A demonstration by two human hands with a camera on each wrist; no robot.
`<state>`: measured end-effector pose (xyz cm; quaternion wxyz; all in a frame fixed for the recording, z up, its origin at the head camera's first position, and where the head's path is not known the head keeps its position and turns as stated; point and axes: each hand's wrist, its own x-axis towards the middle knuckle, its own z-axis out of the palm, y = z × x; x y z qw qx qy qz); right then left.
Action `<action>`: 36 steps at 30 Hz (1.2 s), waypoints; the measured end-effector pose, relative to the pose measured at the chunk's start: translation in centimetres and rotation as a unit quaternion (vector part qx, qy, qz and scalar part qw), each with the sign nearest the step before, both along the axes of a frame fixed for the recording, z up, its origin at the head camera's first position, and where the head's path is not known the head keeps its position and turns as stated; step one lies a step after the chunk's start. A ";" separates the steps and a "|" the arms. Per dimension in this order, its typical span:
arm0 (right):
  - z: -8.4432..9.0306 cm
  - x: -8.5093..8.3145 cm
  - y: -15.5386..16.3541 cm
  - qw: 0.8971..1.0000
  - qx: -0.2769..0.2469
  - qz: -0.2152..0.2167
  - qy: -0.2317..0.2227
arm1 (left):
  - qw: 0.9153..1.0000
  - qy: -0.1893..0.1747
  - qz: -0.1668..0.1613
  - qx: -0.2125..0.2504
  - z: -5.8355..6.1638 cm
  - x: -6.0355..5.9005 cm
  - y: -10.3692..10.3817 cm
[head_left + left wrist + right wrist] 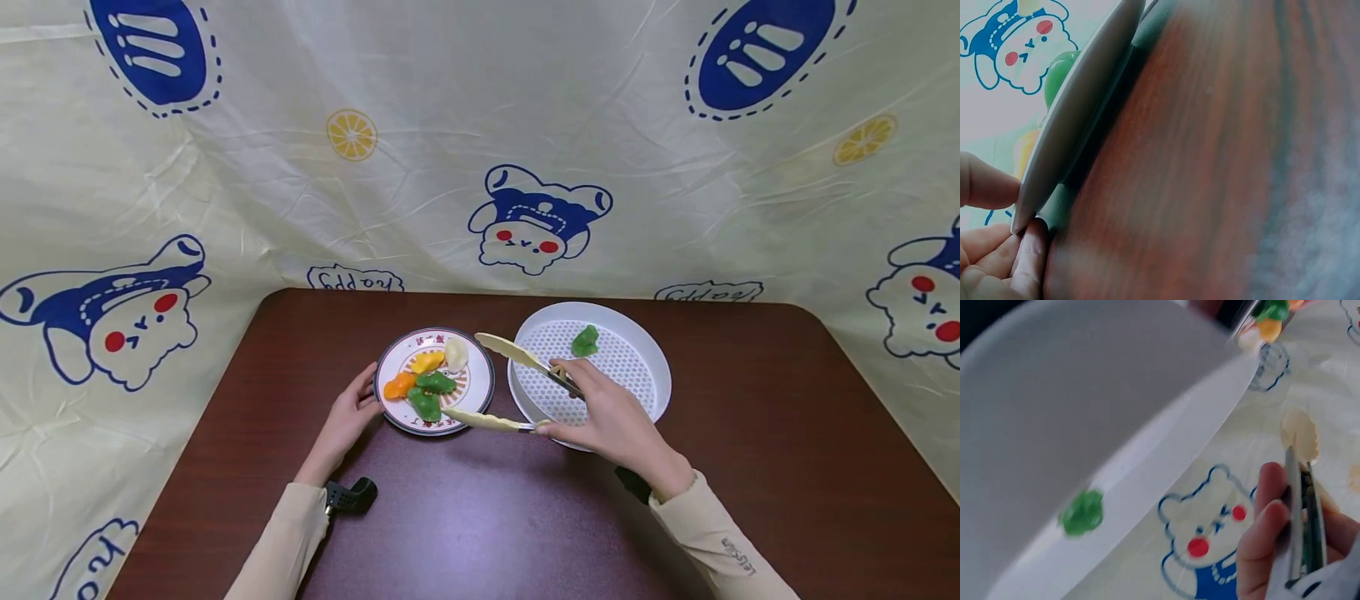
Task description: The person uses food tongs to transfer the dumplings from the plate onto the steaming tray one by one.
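My left hand [347, 427] pinches the left rim of a white plate [482, 379], thumb on top and fingers beneath, as the left wrist view shows. On the plate lie several dumpling-shaped pieces: a white piece [456, 353], a yellow piece [427, 362], an orange piece [400, 385] and two green pieces [436, 382]. My right hand [618, 421] holds tongs [516, 352] with cream tips spread apart. The lower tip is at the plate's front right, by a green piece; nothing shows gripped between them. Another green piece [585, 341] lies in a round white tray [660, 379].
Both dishes stand side by side towards the back of a dark brown table [480, 517]. A pale patterned cloth [420, 208] hangs behind the table's back edge. The right hand and tongs extend over the tray's front part.
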<state>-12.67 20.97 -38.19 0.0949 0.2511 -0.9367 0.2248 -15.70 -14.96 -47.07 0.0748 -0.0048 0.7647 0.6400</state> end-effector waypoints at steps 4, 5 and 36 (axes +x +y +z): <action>-0.4 0.2 -1.4 1.000 0.007 0.008 0.015 | 1.000 -0.002 -0.001 -0.001 0.0 0.0 0.0; -0.5 0.2 -1.7 1.000 0.011 0.008 0.015 | 1.000 -0.002 -0.001 -0.001 0.0 0.0 0.0; -1.9 -2.1 -5.6 0.997 0.068 0.003 0.025 | 1.000 0.003 -0.010 0.003 0.1 0.1 -0.2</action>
